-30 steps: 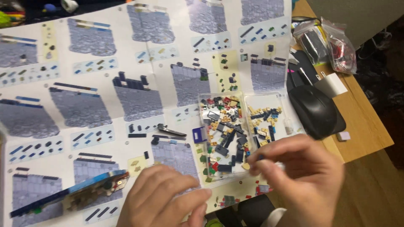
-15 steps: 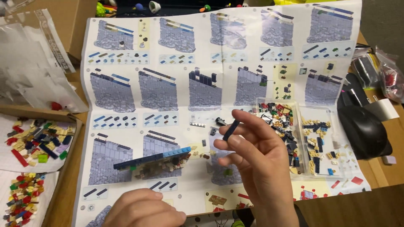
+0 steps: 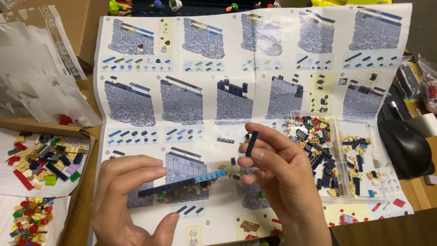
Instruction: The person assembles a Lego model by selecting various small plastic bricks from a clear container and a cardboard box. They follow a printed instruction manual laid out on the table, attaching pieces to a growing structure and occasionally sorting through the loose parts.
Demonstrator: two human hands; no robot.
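Observation:
My right hand (image 3: 277, 177) pinches a small dark blue brick (image 3: 251, 144), held upright between thumb and fingertips above the instruction sheet (image 3: 255, 68). My left hand (image 3: 129, 196) grips a long thin assembly (image 3: 182, 183) of dark and light blue plates with small tan and green pieces under it; the assembly points right toward my right hand. A short gap separates the assembly's light blue end from my right thumb. A clear plastic tray (image 3: 334, 157) of small dark, tan and blue pieces sits just right of my right hand.
A cardboard box (image 3: 43, 182) at the left holds sorted colourful bricks on white paper. Empty clear plastic bags (image 3: 41, 68) lie at the upper left. A black computer mouse (image 3: 405, 148) rests at the right on the wooden table. A few loose pieces (image 3: 225, 140) lie on the sheet.
My left hand has come up into view and now holds the long blue assembly higher. The right hand with the small dark brick has dropped slightly toward the assembly's end.

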